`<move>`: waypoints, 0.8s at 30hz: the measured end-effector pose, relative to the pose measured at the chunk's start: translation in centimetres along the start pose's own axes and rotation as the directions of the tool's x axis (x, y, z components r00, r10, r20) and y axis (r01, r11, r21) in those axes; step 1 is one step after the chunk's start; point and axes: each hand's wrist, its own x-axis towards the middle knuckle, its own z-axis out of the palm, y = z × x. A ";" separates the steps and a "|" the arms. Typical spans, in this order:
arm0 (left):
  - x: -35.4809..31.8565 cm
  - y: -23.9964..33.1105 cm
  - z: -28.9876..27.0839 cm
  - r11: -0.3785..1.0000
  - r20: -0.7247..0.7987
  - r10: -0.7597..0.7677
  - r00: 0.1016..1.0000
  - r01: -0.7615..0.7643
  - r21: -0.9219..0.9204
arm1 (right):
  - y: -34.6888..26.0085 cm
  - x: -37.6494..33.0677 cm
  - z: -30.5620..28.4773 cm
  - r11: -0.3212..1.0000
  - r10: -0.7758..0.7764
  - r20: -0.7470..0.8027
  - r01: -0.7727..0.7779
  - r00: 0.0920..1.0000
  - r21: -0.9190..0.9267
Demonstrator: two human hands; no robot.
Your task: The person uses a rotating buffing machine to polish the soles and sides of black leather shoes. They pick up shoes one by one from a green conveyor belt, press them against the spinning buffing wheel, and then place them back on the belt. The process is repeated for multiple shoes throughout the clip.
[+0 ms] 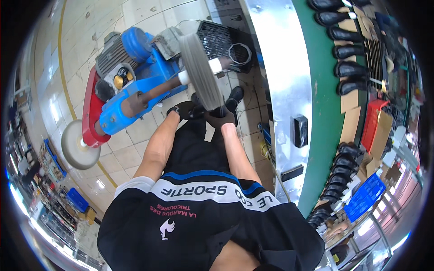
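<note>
- Nearest the camera, the person's black shirt [203,217] is filling the lower part of the view, with both bare forearms reaching away toward the machine.
- The left hand [181,109], in a dark glove, is closing its fingers on a black shoe [212,110], gripping the end nearer the blue motor housing.
- The right hand [224,121], also gloved, is wrapping its fingers round the other end of that shoe, so both hands are clamping it from either side.
- The shoe is being held up against the lower edge of the grey buffing wheel [199,70], which is sitting on a shaft running out of the blue polishing machine [131,86]; whether the wheel is turning is hard to tell here.
- Both sets of fingers are sitting very close to the wheel's rim, so a slip could be dragging a glove into it; pressing too hard could be snatching the shoe out of the grip.
- A second, pale buffing disc [79,144] is standing at the machine's far left end, over the tiled floor [135,149].
- Farther right, a green conveyor belt [325,113] is carrying rows of black boots [348,70], well apart from the hands.
</note>
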 end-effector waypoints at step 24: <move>14.0 64.6 -14.4 0.578 0.253 0.601 0.758 -0.194 -0.792 | -12.2 -46.6 -1.7 -0.620 -0.783 0.428 0.510 -0.451 -0.596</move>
